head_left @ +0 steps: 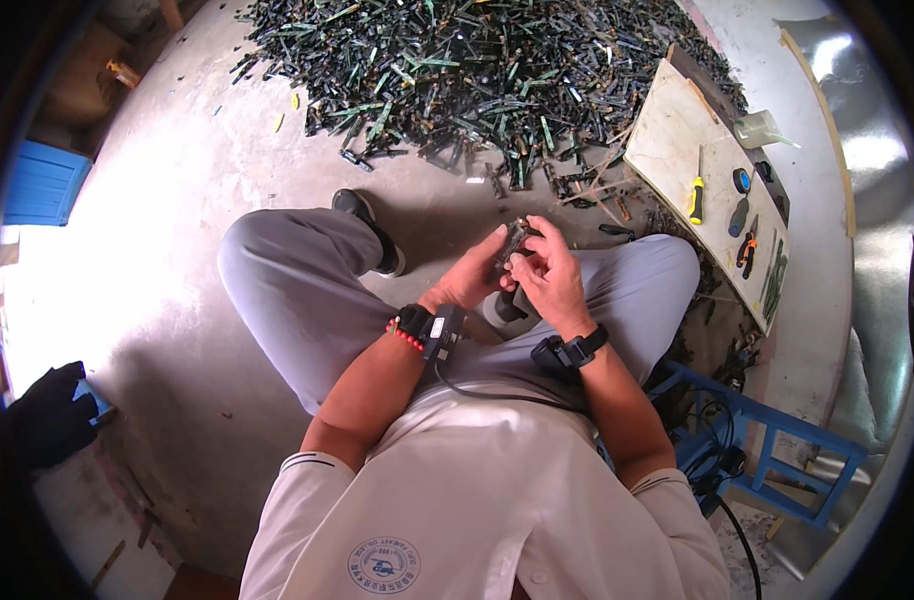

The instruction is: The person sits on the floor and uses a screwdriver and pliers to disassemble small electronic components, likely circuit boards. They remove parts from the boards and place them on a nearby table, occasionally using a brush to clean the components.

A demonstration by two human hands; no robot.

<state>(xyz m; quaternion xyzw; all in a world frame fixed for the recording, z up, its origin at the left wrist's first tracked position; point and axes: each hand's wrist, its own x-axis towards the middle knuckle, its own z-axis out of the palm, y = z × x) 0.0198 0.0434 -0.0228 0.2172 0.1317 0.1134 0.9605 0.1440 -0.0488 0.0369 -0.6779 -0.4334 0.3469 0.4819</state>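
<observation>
Above my lap, between my knees, both hands hold one small dark, elongated piece (pixel 514 240); it looks like a worn part of a device, though its kind is unclear. My left hand (pixel 469 272) is closed around its near side, the thumb along it. My right hand (pixel 550 278) is closed on the same piece from the right, thumb and fingers pinching at its face. The fingers hide much of the piece. Beyond my feet lies a big pile of dark parts and green strips (pixel 427 75).
At the right a pale board (pixel 667 125) bears a yellow-handled screwdriver (pixel 697 202), orange-handled pliers (pixel 747 253) and several green strips (pixel 774 280). A translucent cup (pixel 757 130) stands beyond it. Near my right elbow is a blue frame (pixel 777 425) with black cables (pixel 722 465).
</observation>
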